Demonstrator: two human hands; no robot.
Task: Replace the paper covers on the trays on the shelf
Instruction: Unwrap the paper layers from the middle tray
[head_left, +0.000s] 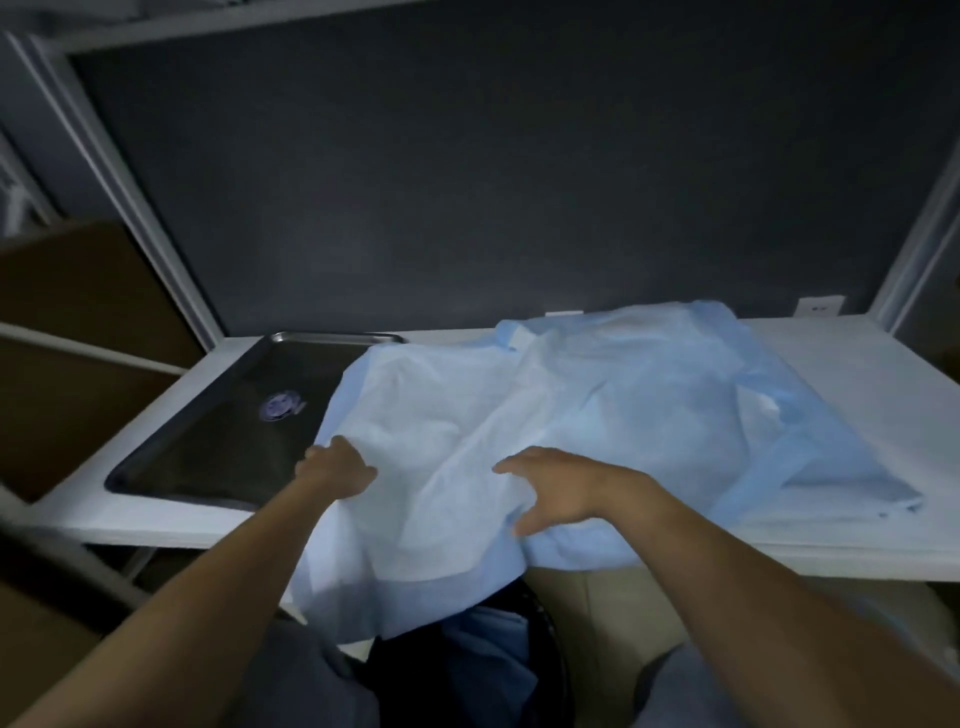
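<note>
A dark metal tray (218, 447) with a round purple sticker lies on the left of the white shelf (862, 374). A large pale blue paper cover (519, 410) is spread crumpled over the tray's right part and the shelf's middle; its front hangs over the shelf edge. My left hand (335, 467) is shut on the cover's left edge, above the tray. My right hand (556, 491) rests on the cover near the shelf's front, fingers spread. The cover hides whatever lies under it on the right.
A dark back panel (493, 171) closes the shelf behind, with white uprights (140, 208) at both sides. Brown cardboard boxes (78, 312) stand to the left. Below the shelf edge is a dark bin (483, 660) with blue material in it.
</note>
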